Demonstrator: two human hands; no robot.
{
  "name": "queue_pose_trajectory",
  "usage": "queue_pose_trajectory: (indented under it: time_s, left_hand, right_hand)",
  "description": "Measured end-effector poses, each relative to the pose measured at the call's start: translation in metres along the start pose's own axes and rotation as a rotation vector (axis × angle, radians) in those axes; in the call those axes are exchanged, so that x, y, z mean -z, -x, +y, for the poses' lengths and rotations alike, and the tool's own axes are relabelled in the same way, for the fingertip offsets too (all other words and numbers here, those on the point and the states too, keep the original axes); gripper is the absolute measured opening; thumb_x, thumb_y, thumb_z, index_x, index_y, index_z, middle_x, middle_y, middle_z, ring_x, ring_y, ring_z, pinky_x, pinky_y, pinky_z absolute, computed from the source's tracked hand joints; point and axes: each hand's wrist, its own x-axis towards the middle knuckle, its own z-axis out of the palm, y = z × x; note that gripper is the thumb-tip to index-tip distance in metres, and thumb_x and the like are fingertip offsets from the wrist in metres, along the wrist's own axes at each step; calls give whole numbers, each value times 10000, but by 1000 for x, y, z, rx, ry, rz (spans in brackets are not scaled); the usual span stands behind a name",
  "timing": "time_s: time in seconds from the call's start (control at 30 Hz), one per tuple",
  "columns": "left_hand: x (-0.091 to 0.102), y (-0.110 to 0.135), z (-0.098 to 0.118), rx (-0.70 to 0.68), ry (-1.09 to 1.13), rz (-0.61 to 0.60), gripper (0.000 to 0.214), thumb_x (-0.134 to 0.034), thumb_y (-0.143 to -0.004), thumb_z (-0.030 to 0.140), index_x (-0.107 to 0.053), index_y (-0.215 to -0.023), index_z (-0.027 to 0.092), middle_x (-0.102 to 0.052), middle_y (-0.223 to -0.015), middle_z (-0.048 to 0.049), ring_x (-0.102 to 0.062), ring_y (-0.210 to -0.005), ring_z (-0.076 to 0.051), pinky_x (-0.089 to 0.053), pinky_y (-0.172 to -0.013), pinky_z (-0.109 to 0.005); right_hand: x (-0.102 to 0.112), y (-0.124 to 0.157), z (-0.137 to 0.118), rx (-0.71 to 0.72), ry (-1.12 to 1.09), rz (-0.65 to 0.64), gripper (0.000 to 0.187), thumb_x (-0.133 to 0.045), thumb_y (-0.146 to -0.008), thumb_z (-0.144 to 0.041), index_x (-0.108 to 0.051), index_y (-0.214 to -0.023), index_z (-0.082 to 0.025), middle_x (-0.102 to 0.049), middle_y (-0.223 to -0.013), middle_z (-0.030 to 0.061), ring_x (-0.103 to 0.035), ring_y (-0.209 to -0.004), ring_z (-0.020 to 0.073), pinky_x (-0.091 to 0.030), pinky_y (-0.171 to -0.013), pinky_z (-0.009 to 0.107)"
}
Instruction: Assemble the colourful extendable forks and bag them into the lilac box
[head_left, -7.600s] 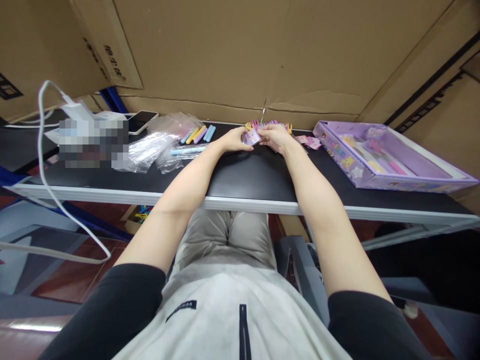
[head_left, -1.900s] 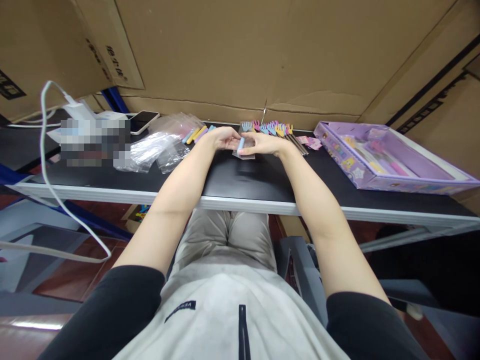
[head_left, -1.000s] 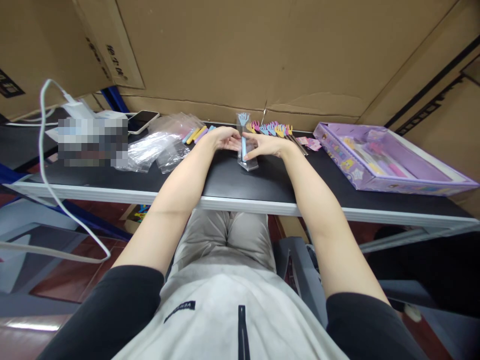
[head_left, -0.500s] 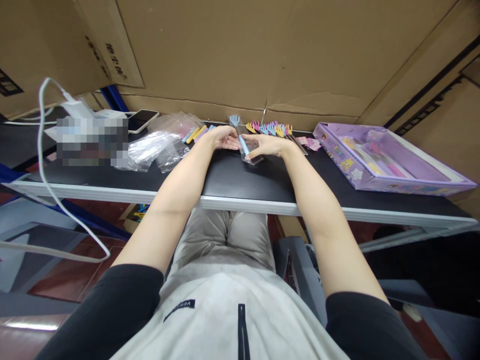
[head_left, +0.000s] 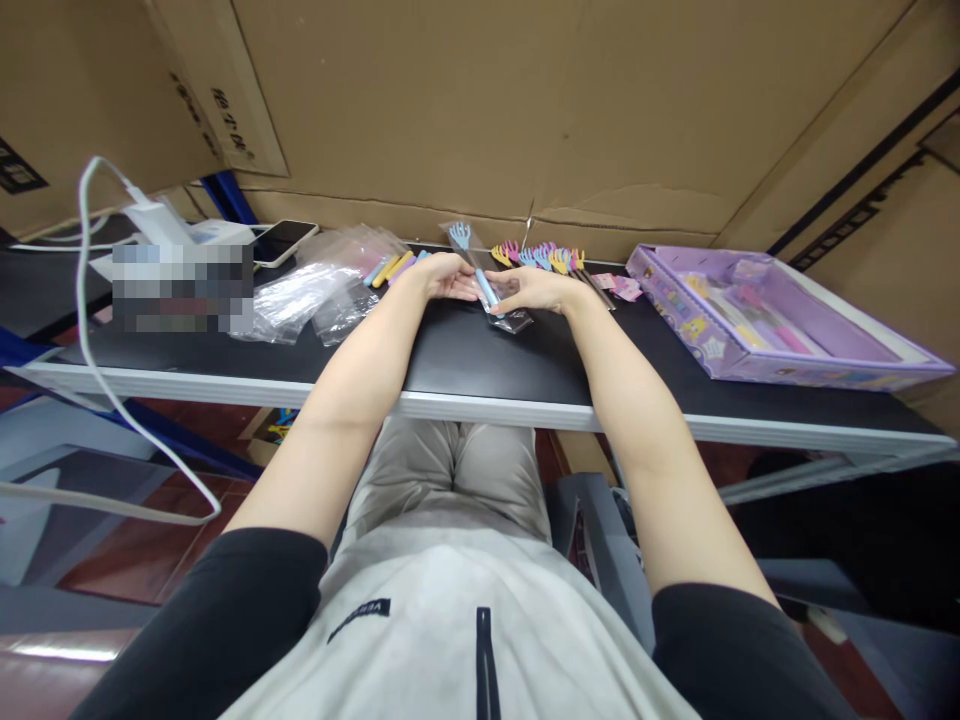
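Note:
A light-blue back scratcher (head_left: 486, 288) with a claw-shaped head lies inside a clear plastic bag (head_left: 513, 321), tilted between my hands above the black table. My left hand (head_left: 452, 277) grips it from the left, fingers curled at the handle. From the other side my right hand (head_left: 534, 291) pinches the lower handle and bag, thumb on top. Just behind my right hand is a row of back scratchers with pink, blue and yellow claw heads (head_left: 540, 258). Several coloured handles (head_left: 391, 268) lie beyond my left wrist.
Clear plastic bags (head_left: 300, 292) are piled left of my left arm, near a phone (head_left: 287, 242). A purple box (head_left: 817, 376) holding packaged items stands at the right. Small pink cards (head_left: 619, 286) lie beside it. Cardboard (head_left: 480, 110) walls the table's back; a white cable (head_left: 90, 330) hangs at the left.
The blue claw head has shifted slightly left and up, and the bag's lower end now shows more below my right fingers. Both hands stay in nearly the same place.

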Motion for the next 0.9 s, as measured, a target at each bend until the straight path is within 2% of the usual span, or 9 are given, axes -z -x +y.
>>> queue_pose_trajectory:
  time_s: [0.1, 0.17, 0.3, 0.43, 0.57, 0.67, 0.73, 0.9]
  left_hand:
    - [1, -3, 0, 0, -10, -20, 383, -552, -958, 135, -737, -1286, 68, -835, -891, -175, -835, -893, -262, -675, -873, -302]
    - [1, -2, 0, 2, -17, -7, 360, -544, -981, 140, -738, -1274, 58, -833, -885, -176, -834, -879, -247, -670, -849, -270]
    - [-2, 1, 0, -2, -16, 34, 304, -550, -1036, 182, -753, -1228, 63, -829, -848, -163, -829, -829, -221, -658, -756, -215]
    - [-4, 5, 0, -3, 4, 54, 287, -606, -1024, 177, -754, -1242, 65, -831, -847, -160, -827, -822, -219, -655, -754, -211]
    - [-8, 12, 2, -16, 35, 96, 286, -572, -1044, 135, -746, -1237, 16, -816, -801, -157, -799, -726, -183, -636, -771, -193]
    - [-11, 16, 4, -36, 63, 123, 292, -530, -1063, 104, -728, -1244, -11, -745, -641, -90, -739, -601, -148, -629, -802, -199]
    - [-13, 17, 4, -51, 72, 133, 287, -527, -1061, 87, -722, -1252, -3, -688, -565, -43, -714, -566, -142, -633, -818, -212]
    - [-13, 13, 2, -71, 105, 103, 292, -534, -1040, 59, -718, -1257, -9, -752, -670, -86, -751, -608, -161, -640, -775, -216]
  right_hand:
    - [0, 0, -1, 0, -3, -9, 821, -965, -610, -207, -749, -1400, -252, -744, -1404, 44, -610, -1435, 280, -360, -1317, 458]
    - [0, 0, 0, 3, -8, -12, 834, -960, -613, -213, -737, -1414, -265, -739, -1415, 36, -612, -1435, 271, -358, -1317, 458]
    - [1, -1, 3, 29, -11, -8, 849, -940, -639, -232, -704, -1454, -262, -728, -1432, 54, -651, -1387, 268, -407, -1287, 483]
    - [1, 0, 1, 40, 17, -9, 788, -912, -673, -223, -714, -1436, -226, -759, -1367, 82, -690, -1314, 276, -462, -1244, 490]
    - [-2, -2, -2, 11, 129, 111, 619, -864, -743, -225, -758, -1351, -182, -785, -1287, 94, -722, -1213, 286, -525, -1170, 462]
    - [-5, -8, -1, 21, 265, 238, 500, -814, -816, -267, -773, -1300, -149, -792, -1244, 113, -730, -1165, 291, -548, -1117, 431]
    - [-7, -12, 2, 61, 369, 279, 449, -785, -850, -291, -780, -1267, -126, -785, -1235, 135, -718, -1178, 297, -537, -1116, 425]
    - [-12, -22, 12, 162, 528, 350, 511, -854, -799, -343, -779, -1256, -128, -730, -1251, 169, -646, -1284, 336, -496, -1154, 459]
